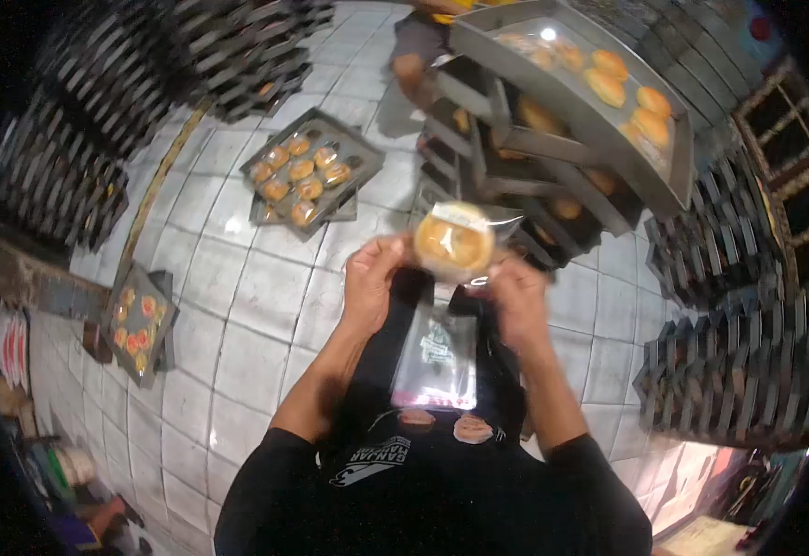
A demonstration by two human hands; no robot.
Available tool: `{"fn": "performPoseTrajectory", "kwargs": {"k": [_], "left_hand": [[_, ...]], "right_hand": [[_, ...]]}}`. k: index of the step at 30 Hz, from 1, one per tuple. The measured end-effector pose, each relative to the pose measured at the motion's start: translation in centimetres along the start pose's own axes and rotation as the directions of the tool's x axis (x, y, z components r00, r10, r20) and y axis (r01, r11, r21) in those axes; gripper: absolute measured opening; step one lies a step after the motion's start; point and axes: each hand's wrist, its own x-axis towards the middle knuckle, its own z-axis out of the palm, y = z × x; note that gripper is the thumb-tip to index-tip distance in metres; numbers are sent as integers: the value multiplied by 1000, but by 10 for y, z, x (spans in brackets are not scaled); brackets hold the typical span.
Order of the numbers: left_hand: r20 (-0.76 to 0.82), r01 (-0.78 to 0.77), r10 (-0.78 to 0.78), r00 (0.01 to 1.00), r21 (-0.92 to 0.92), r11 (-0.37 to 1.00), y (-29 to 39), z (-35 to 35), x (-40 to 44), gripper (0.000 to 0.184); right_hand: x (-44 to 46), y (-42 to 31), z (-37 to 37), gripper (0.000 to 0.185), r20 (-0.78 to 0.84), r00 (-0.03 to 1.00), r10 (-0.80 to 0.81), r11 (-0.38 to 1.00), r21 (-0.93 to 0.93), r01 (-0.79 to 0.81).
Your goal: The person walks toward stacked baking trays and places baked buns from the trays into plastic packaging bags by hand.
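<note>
A round golden bun (pixel 455 243) sits inside a clear plastic bag (pixel 504 225) with a white printed strip, held up in front of my body. My left hand (pixel 375 278) pinches the bag's left edge, fingers closed. On the other side my right hand (pixel 518 298) grips the bag's lower right corner; it is slightly blurred. Below the hands, a stack of flat clear printed bags (pixel 437 360) lies on my lap, over dark clothing.
A tall stack of dark trays (pixel 552 148) with golden buns (pixel 608 85) stands ahead right. Trays of buns (pixel 304 172) and topped breads (pixel 138 326) rest on the tiled floor (pixel 238 306). Stacked trays (pixel 733 380) line both sides. Another person's leg (pixel 411 74) shows behind.
</note>
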Motion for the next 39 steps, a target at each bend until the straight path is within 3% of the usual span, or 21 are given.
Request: {"fn": "performPoseTrajectory", "kwargs": {"k": [1, 3, 8, 9, 11, 12, 15, 21, 24, 26, 27, 28, 29, 30, 31, 32, 33, 34, 35, 38, 39], "left_hand": [[-11, -79, 78, 997, -34, 996, 22, 29, 0, 31], [124, -122, 121, 985, 0, 993, 59, 70, -8, 35], [593, -142, 294, 750, -289, 947, 138, 142, -83, 42], [639, -68, 335, 692, -405, 912, 148, 152, -100, 41], [663, 81, 415, 624, -582, 809, 161, 168, -122, 39], [649, 134, 449, 615, -647, 751, 163, 177, -129, 38], [605, 210, 508, 612, -744, 634, 163, 193, -140, 35], [558, 271, 531, 638, -808, 523, 152, 211, -146, 28], [403, 99, 548, 733, -860, 500, 138, 204, -139, 25], [465, -241, 370, 804, -313, 919, 108, 155, -93, 34], [512, -393, 274, 814, 139, 909, 84, 127, -72, 41], [552, -481, 176, 815, 477, 735, 59, 99, -51, 49], [587, -594, 121, 801, 752, 284, 33, 82, -56, 51], [575, -579, 77, 814, 814, 46, -1, 56, -61, 51], [548, -536, 16, 836, 823, -187, -19, 32, -73, 44], [557, -540, 23, 830, 814, -212, -40, 1, -75, 39], [563, -543, 21, 826, 806, -234, -50, -22, -81, 34], [606, -589, 8, 796, 777, -221, -45, -24, -83, 31], [647, -635, -9, 762, 745, -204, -40, -23, -82, 29], [714, -710, 65, 697, 700, -72, -36, -19, -85, 42], [731, -744, 159, 663, 668, 32, -34, -12, -84, 47]], "right_hand": [[13, -28, -16, 15, -2, 954, -299, 920, -267, 288], [34, -105, -35, 12, -6, 763, -646, 584, -647, 489], [54, -174, -48, 38, 162, 576, -801, 53, -939, 339], [49, -159, -49, 53, 122, 599, -791, 148, -913, 381], [33, -106, -44, 44, 97, 672, -734, 367, -777, 512], [20, -71, -31, 39, -5, 861, -508, 645, -664, 377], [-14, 40, -27, 46, 311, 851, -423, 440, -750, 493], [-59, 51, -45, 45, 296, 936, -190, 552, -756, 351], [-59, -2, -53, 43, 327, 939, -105, 683, -663, 307], [-70, -31, -67, 39, 251, 963, 100, 939, -345, -7], [-72, -38, -82, 35, 283, 944, 171, 985, -23, -171], [-72, -39, -105, 27, 366, 911, 191, 911, 279, -304], [-65, -22, -124, 20, 415, 909, 49, 830, 489, -268], [-52, -14, -131, 23, 208, 954, 218, 974, 21, -227], [-54, -3, -126, 23, 227, 946, 230, 970, 27, -242], [-56, 9, -121, 28, 184, 983, -24, 735, -663, 142], [-63, 21, -113, 32, 336, 910, -243, -8, -939, 344], [-72, 30, -100, 37, 314, 935, -166, 509, -785, 354], [-82, 25, -70, 38, 219, 970, -106, 776, -591, 219], [-83, 21, -33, 36, 302, 918, -257, 416, -823, 387], [-79, 29, -39, 35, 411, 902, -131, 412, -805, 426]]}}
